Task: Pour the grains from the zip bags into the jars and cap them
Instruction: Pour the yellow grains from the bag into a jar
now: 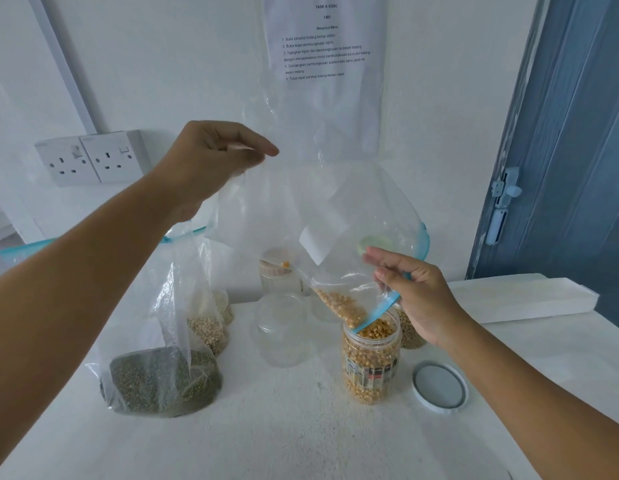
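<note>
A clear plastic zip bag with a blue zip strip [322,216] is being held tilted above a clear plastic jar of yellow corn kernels [370,362], which is being taken here as the landmark. The bag's closed bottom corner is being pinched high above and to the left of the jar by the left hand [211,161], its fingers curled on the film. The bag's blue mouth edge is being gripped just above and to the right of the jar's rim by the right hand [419,296], thumb and fingers closed on the strip. The bag's mouth is being rested at the jar's opening, and a small wedge of yellow kernels [341,304] is being funnelled down inside the bag toward it. The jar is being filled nearly to its rim, and a printed label is being shown on its lower half.

Just right of the jar, a white round lid [439,388] is lying on the white bench [301,438]. Left of the jar, an empty clear jar [280,330] is standing, and farther left a clear bag of dark green grains [162,382] is sitting.
</note>
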The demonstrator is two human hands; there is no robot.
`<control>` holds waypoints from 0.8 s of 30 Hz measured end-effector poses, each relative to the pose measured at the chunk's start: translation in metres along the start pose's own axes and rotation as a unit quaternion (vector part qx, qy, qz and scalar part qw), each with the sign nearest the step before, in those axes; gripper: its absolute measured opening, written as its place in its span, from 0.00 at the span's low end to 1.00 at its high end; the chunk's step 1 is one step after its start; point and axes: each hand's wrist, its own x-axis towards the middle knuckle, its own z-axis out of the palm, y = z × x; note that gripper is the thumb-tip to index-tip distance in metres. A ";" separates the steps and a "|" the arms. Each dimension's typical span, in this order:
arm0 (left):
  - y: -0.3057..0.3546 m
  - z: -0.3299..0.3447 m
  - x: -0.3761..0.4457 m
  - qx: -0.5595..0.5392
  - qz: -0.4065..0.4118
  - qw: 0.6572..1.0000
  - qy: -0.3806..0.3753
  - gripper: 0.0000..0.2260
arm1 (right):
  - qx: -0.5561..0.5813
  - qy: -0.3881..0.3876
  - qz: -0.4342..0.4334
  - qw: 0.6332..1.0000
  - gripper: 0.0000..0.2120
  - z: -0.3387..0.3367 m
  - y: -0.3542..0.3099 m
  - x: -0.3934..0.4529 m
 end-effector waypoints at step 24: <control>-0.086 0.110 -0.125 0.016 -0.150 0.988 0.016 0.03 | 0.022 -0.002 0.009 1.000 0.20 -0.001 -0.001 -0.004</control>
